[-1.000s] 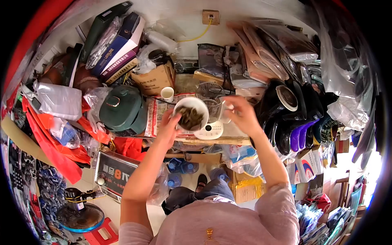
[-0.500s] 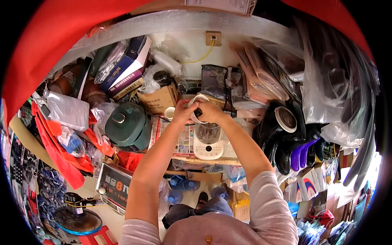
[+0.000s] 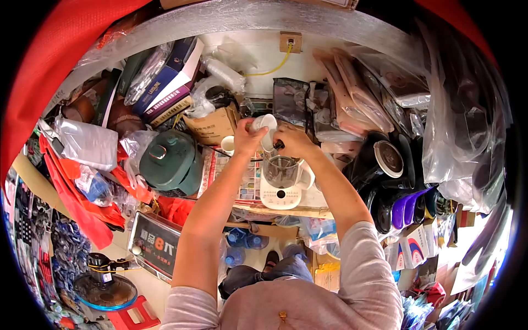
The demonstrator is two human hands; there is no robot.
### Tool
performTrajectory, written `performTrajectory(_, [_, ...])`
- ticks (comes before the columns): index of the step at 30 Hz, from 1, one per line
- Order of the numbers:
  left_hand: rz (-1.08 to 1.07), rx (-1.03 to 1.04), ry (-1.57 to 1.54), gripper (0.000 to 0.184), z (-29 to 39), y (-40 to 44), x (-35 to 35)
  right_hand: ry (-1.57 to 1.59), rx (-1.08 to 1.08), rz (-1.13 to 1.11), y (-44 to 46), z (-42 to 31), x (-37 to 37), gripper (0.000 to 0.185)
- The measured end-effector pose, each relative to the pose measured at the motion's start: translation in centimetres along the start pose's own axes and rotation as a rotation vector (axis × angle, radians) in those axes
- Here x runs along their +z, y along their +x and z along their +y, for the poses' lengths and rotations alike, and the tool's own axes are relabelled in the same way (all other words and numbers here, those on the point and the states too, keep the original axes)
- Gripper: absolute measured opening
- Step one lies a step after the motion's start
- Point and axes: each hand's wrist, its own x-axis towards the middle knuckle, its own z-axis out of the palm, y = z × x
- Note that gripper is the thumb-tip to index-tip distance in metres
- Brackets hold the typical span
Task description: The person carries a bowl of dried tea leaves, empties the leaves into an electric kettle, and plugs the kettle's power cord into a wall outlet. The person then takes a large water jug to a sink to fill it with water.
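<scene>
A white cup point(image 3: 266, 123) is in my left hand point(image 3: 248, 136), tilted above an electric glass kettle. Close beside it, my right hand point(image 3: 292, 142) is closed on a piece with a black part point(image 3: 279, 144), which looks like the kettle's lid; my fingers hide much of it. The glass kettle point(image 3: 281, 175) stands uncovered below both hands, on a white base point(image 3: 281, 197) with a control panel, its white handle point(image 3: 308, 177) to the right. Left of my left hand, another white cup point(image 3: 227, 144) sits on the table.
A dark green jug point(image 3: 169, 162) stands left of the table, near a cardboard box point(image 3: 213, 125). Black and purple goods point(image 3: 404, 209) crowd the right side. Plastic-wrapped stock hangs at far right. A lit sign point(image 3: 153, 246) and a fan point(image 3: 105, 290) are at lower left.
My left hand has brought the white cup into sight above the kettle. My right hand has shifted slightly right and down, and the lid-like piece has turned. The view has tilted slightly.
</scene>
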Motion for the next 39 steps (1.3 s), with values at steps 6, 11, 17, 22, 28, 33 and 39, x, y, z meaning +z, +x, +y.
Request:
performTrajectory(6, [0.033, -0.241, -0.243, 0.048, 2.7, -2.0, -2.4, 0.065, 0.121, -0.117, -1.8, 1.3, 1.4, 0.027])
performTrajectory(11, [-0.051, -0.352, -0.367, 0.046, 3.0, -3.5, -3.8, 0.198, 0.078, 0.230, -0.1, -1.3, -0.7, 0.018])
performTrajectory(17, [-0.096, -0.362, -0.363, 0.045, 3.5, -4.8, -3.4, -0.183, -0.032, 0.173, 1.7, -4.1, 1.6, 0.015])
performTrajectory(22, [-0.109, -0.322, -0.359, 0.044, 3.1, -5.6, -3.8, -0.183, -0.061, 0.195, 1.2, -4.4, 2.6, 0.015])
performTrajectory(28, [0.012, -0.306, -0.471, 0.041, 1.9, -7.3, -6.0, -0.146, 0.081, 0.111, -1.2, -4.8, -1.4, 0.006])
performTrajectory(33, [0.137, -0.405, -0.547, 0.038, 1.4, -11.8, -11.9, -0.135, 0.179, 0.036, -3.1, -0.4, 2.3, 0.017])
performTrajectory(39, [0.365, -0.475, -0.532, 0.038, -3.3, -21.6, -23.1, 0.010, 0.090, 0.240, -3.4, 1.1, 3.9, 0.022])
